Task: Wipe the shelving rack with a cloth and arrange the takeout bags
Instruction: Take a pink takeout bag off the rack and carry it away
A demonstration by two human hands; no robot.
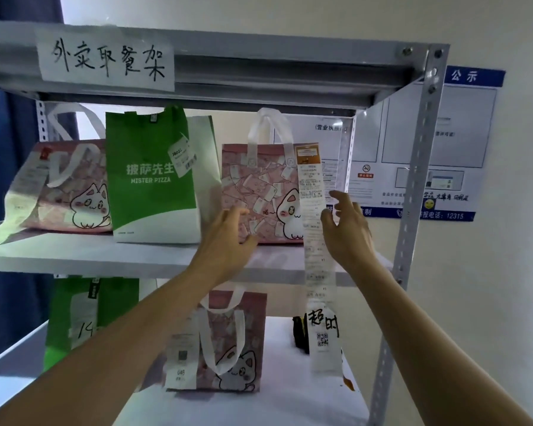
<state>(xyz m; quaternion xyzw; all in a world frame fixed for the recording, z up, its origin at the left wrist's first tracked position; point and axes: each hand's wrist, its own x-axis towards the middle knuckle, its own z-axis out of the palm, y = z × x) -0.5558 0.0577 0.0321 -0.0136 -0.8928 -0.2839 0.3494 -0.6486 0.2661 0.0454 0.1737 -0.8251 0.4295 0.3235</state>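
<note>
Both hands spread, left hand (228,238) and right hand (346,229) flanking the pink cat bag (259,186) near middle shelf (90,253) right edge

On the grey metal rack's middle shelf (90,256), a green pizza bag (148,179) stands between two pink cat-print bags (71,192) (259,192); the right-hand one stands near the shelf's right edge.

Both bare forearms extend upward and forward from the lower edge of the view, converging toward the centre. The left hand (228,241) is raised with its back toward the camera, fingers (239,212) loosely extended and slightly spread, thumb out to the right. The right hand (348,232) is held at similar height, well apart from the left, fingers (340,196) relaxed and gently curved, gripping nothing visible.
</note>
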